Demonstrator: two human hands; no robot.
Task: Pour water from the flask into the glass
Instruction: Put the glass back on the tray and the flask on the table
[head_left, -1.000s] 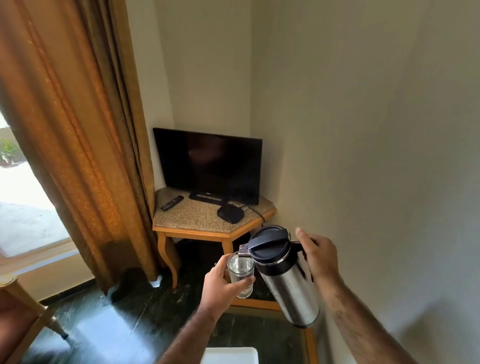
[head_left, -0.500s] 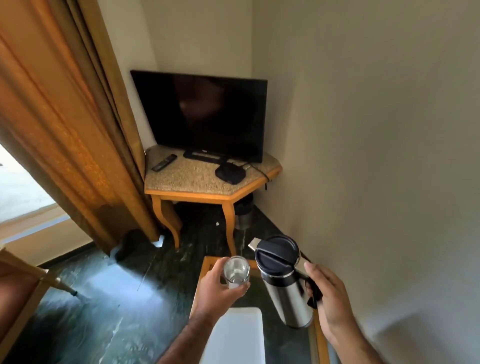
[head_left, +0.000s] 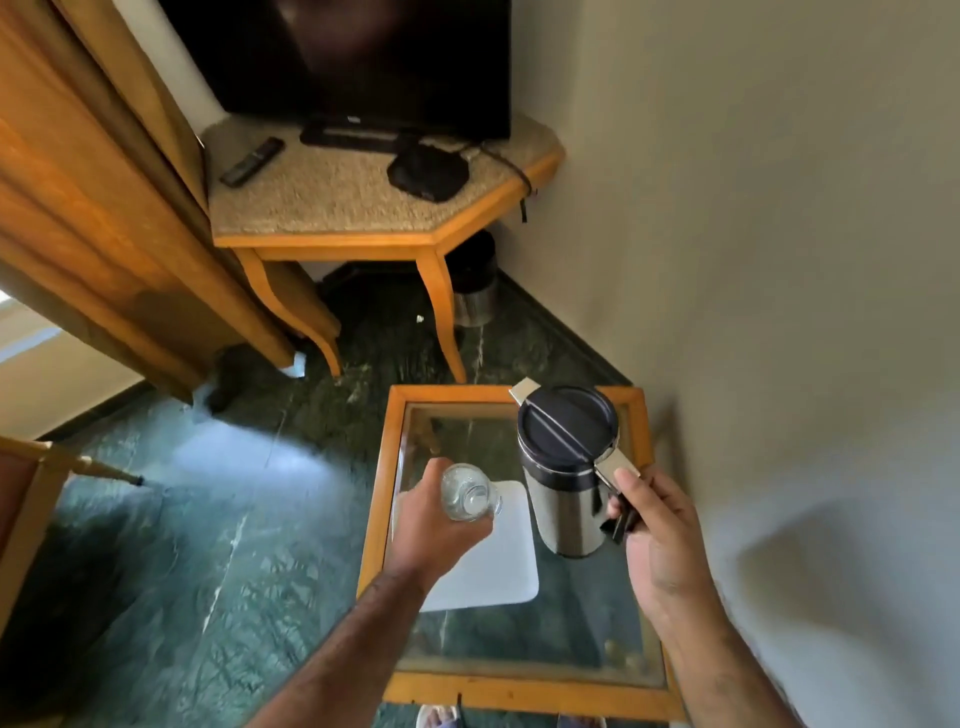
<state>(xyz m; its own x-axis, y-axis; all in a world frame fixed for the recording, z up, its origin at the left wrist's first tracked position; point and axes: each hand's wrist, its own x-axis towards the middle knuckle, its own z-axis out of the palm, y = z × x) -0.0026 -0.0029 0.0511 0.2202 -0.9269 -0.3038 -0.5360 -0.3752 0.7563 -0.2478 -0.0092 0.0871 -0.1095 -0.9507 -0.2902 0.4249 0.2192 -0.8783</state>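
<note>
A steel flask (head_left: 563, 499) with a black lid and a metal spout stands upright over the right side of a glass-topped side table (head_left: 511, 686). My right hand (head_left: 657, 540) grips its black handle from the right. My left hand (head_left: 434, 525) is wrapped around a clear glass (head_left: 467, 499), seen from above, with water in it. I hold the glass above a white tray (head_left: 498, 566) that lies on the table, just left of the flask. The spout points away from the glass, toward the far left.
A wooden corner table (head_left: 332, 239) carries a dark TV (head_left: 358, 57), a remote (head_left: 252, 161) and a black box (head_left: 428, 171). A steel bin (head_left: 475, 296) stands beneath it. Orange curtains (head_left: 93, 197) hang at left; the wall runs close on the right.
The flask has gone from tilted over the glass to upright. Both hands have come down toward the side table, and my view has tipped downward.
</note>
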